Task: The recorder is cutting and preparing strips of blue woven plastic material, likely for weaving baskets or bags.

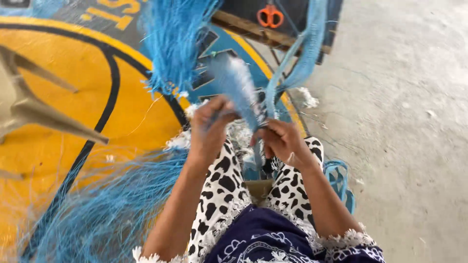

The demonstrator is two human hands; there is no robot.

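Both your hands are on the blue twine, mid-frame.

Head view: your left hand (210, 127) is clenched around a blurry bundle of blue fibre (239, 85), and your right hand (282, 141) grips the blue cord (297, 63) that runs to the top of the frame. Loose blue strands (107, 204) pile up lower left on the yellow mat (48, 156); orange scissors (270, 16) sit top centre.

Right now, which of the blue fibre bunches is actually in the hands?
The narrow blurred tuft at centre: both the left hand and right hand grip its base. The hanging tassel above and the loose pile on the mat lie untouched.
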